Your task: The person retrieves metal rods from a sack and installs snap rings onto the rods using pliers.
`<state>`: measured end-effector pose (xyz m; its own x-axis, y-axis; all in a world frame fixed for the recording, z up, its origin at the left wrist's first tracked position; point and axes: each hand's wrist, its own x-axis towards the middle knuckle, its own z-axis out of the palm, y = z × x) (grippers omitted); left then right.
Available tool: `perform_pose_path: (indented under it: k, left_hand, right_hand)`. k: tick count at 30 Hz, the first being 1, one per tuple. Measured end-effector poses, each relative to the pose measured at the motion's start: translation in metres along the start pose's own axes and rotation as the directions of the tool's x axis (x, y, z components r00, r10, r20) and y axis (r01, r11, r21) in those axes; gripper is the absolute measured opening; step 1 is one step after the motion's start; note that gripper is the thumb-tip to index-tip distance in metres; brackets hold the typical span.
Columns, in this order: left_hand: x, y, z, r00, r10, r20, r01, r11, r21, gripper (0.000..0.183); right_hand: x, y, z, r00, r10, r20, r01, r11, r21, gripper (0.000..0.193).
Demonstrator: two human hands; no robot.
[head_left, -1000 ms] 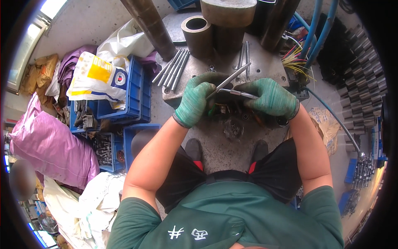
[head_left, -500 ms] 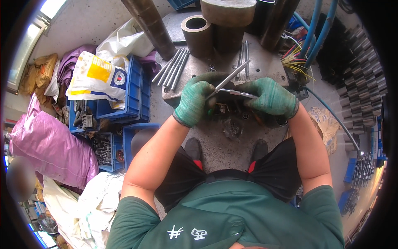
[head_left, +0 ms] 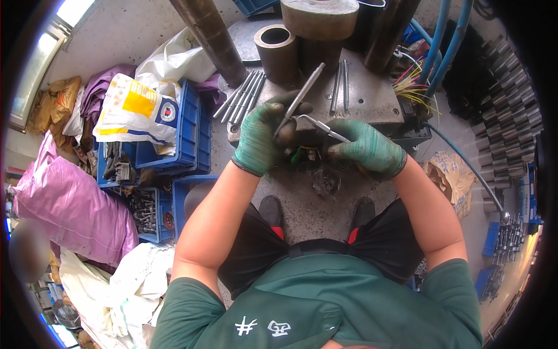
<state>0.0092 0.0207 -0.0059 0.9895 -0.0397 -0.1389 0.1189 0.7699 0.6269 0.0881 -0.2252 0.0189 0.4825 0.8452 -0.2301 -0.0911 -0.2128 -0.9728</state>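
A slim metal rod (head_left: 307, 87) is gripped near its lower end by my left hand (head_left: 260, 136), which wears a green glove with dark fingertips. It slants up and to the right. My right hand (head_left: 369, 145), gloved alike, is closed around a thin silver tool with a bent tip (head_left: 321, 125). That tip points toward the rod; I cannot tell whether they touch. Beyond my hands lies a metal plate (head_left: 375, 103). Several similar rods (head_left: 244, 96) lie side by side on its left, and two more rods (head_left: 340, 87) lie farther right.
A hollow steel cylinder (head_left: 276, 55) and thick posts (head_left: 212, 41) stand at the back. Blue crates (head_left: 197, 128) and a purple sack (head_left: 75, 200) fill the left. Blue hoses (head_left: 450, 52), loose wires (head_left: 411, 87) and stacked metal parts (head_left: 503, 110) are at the right.
The rod in my left hand has swung more upright, and that hand has shifted slightly left. My right hand has moved left and toward me, tilting the tool so its bent tip shows.
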Motion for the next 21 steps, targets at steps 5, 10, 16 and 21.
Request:
perform_pose_path:
  k: [5, 10, 16, 21]
  left_hand:
    - [0.001, 0.014, -0.008, 0.987, 0.159, -0.017, -0.157, 0.984, 0.082, 0.066]
    - [-0.006, 0.025, 0.007, 0.973, 0.218, -0.071, -0.204, 0.965, 0.164, 0.070]
    - [0.000, 0.023, -0.001, 0.973, 0.227, 0.029, -0.229, 0.968, 0.100, 0.069]
    - [0.002, 0.024, -0.019, 0.966, 0.226, 0.125, -0.226, 0.974, -0.014, 0.061]
  right_hand:
    - [0.013, 0.013, -0.001, 0.914, -0.377, -0.150, 0.153, 0.662, -0.734, 0.041]
    - [0.031, 0.011, 0.015, 0.887, -0.460, 0.024, 0.170, 0.279, -0.945, 0.039]
    - [0.052, 0.015, 0.025, 0.904, -0.427, 0.022, 0.084, 0.127, -0.988, 0.037]
    - [0.057, 0.029, 0.023, 0.857, -0.509, 0.081, 0.158, 0.109, -0.981, 0.028]
